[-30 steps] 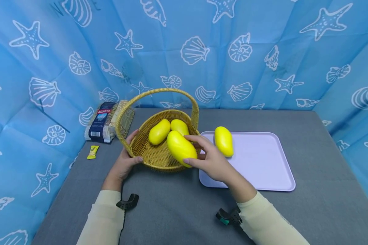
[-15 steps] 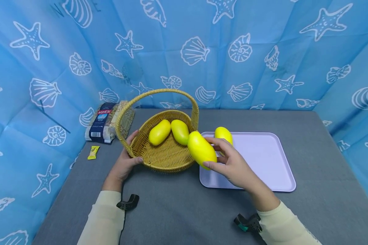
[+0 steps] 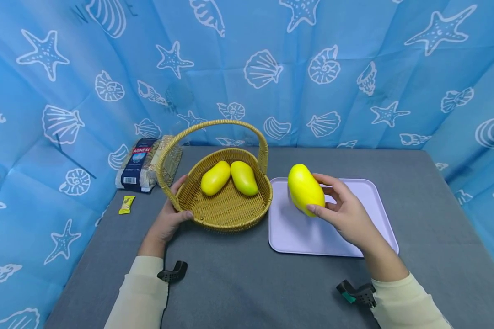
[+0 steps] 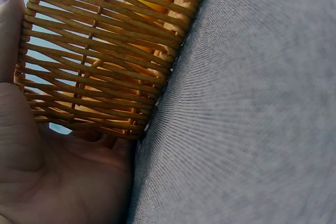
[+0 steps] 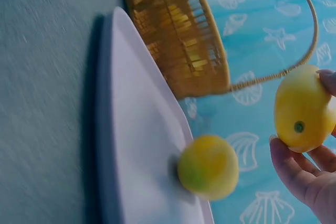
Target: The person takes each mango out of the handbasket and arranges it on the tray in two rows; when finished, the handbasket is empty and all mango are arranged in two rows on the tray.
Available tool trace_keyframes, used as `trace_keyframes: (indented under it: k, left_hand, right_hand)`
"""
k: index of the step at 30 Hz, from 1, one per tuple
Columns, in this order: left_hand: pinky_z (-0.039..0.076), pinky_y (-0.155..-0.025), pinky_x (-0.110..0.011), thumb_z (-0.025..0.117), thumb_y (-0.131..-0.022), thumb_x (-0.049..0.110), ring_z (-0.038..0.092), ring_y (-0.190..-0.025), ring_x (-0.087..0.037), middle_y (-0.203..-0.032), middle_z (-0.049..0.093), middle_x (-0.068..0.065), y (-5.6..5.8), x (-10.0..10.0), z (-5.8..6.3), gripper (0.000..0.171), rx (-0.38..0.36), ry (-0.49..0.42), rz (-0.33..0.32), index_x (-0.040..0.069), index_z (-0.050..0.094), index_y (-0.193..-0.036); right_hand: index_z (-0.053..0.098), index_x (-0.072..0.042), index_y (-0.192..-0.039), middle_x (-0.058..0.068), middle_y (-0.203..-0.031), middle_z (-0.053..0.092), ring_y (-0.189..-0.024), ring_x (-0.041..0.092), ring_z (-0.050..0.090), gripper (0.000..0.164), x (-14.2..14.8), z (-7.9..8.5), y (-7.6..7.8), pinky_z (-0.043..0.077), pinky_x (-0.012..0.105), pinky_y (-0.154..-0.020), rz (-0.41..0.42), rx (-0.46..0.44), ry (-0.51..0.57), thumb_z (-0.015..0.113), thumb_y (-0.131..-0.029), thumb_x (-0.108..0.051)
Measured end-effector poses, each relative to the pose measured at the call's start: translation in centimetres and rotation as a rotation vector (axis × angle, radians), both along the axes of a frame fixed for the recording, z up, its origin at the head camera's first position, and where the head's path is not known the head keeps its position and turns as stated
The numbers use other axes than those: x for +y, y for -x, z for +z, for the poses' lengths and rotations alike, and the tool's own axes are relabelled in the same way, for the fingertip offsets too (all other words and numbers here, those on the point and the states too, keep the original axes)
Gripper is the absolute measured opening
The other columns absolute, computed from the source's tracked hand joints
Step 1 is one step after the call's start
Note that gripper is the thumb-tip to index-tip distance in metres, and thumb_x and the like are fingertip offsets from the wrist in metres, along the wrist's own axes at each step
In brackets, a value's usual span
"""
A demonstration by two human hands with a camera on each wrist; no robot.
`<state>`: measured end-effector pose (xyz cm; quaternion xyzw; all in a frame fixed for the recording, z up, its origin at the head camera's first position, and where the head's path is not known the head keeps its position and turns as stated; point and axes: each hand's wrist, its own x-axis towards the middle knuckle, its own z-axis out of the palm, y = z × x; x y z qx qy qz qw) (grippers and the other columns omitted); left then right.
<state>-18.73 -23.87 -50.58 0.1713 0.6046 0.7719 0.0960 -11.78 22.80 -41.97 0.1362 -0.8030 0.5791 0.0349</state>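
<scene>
My right hand (image 3: 347,214) grips a yellow mango (image 3: 305,189) between thumb and fingers, above the left part of the pale lilac tray (image 3: 341,240). A second mango (image 5: 208,167) lies on that tray in the right wrist view; in the head view the held one hides it. My left hand (image 3: 167,223) holds the left side of the wicker basket (image 3: 226,225), thumb over its rim and fingers outside. Inside the basket lie two more mangoes, one yellow (image 3: 216,178) and one greener at its end (image 3: 244,178).
A bag labelled Agnesi (image 3: 139,164) stands behind the left hand. A small yellow wrapped sweet (image 3: 126,204) lies in front of it. The basket's tall handle (image 3: 214,122) arches over its opening. A blue shell-print curtain (image 3: 238,55) hangs behind the grey table (image 3: 251,283).
My right hand has carried the mango rightward, out from over the basket to above the tray. The left hand keeps its hold on the basket, which has stayed in place.
</scene>
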Motion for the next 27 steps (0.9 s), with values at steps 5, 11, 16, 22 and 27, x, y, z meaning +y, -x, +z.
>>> trace_keyframes:
  k: [5, 11, 16, 22, 27]
  left_hand:
    - [0.040, -0.118, -0.037, 0.083, -0.095, 0.002, 0.024, -0.158, -0.042, -0.179, 0.018, -0.012, 0.0, 0.0, 0.0, 0.104, 0.001, -0.003, 0.000, 0.022, 0.020, -0.175]
    - [0.042, -0.117, -0.037, 0.083, -0.095, 0.000, 0.025, -0.157, -0.042, -0.178, 0.018, -0.013, 0.1, 0.0, -0.1, 0.104, -0.003, -0.004, 0.000, 0.021, 0.019, -0.175]
    - [0.042, -0.117, -0.037, 0.083, -0.095, 0.001, 0.025, -0.157, -0.043, -0.178, 0.018, -0.014, 0.1, 0.0, -0.1, 0.104, -0.001, -0.006, -0.003, 0.021, 0.019, -0.176]
    - [0.043, -0.116, -0.037, 0.081, -0.096, -0.001, 0.024, -0.157, -0.045, -0.178, 0.018, -0.015, 0.0, 0.0, 0.0, 0.104, 0.002, -0.007, -0.007, 0.020, 0.018, -0.176]
    - [0.042, -0.117, -0.037, 0.082, -0.096, 0.000, 0.024, -0.157, -0.045, -0.178, 0.018, -0.015, 0.0, 0.0, 0.0, 0.101, 0.003, 0.000, -0.006, 0.026, 0.023, -0.175]
  right_hand:
    - [0.045, -0.004, -0.162, 0.013, -0.159, 0.046, -0.130, 0.033, 0.052, 0.070, 1.4, 0.1, 0.6, 0.054, 0.020, -0.094, -0.063, 0.018, -0.020, 0.079, -0.100, -0.003]
    - [0.042, -0.003, -0.163, 0.017, -0.160, 0.044, -0.130, 0.033, 0.052, 0.071, 3.1, -0.6, 1.3, 0.052, 0.015, -0.091, -0.155, 0.018, -0.071, 0.078, -0.102, -0.006]
    - [0.042, -0.003, -0.164, 0.017, -0.160, 0.045, -0.132, 0.035, 0.051, 0.071, 4.5, -1.4, 1.9, 0.049, 0.013, -0.090, -0.239, -0.009, -0.126, 0.077, -0.103, -0.011]
    - [0.040, -0.003, -0.165, 0.023, -0.162, 0.042, -0.137, 0.047, 0.046, 0.073, 5.5, -2.2, 2.4, 0.053, 0.041, -0.100, -0.299, -0.076, -0.220, 0.076, -0.104, -0.019]
    - [0.038, 0.002, -0.165, 0.030, -0.161, 0.040, -0.136, 0.055, 0.045, 0.075, 6.1, -3.1, 2.8, 0.044, 0.070, -0.106, -0.294, -0.143, -0.301, 0.076, -0.104, -0.019]
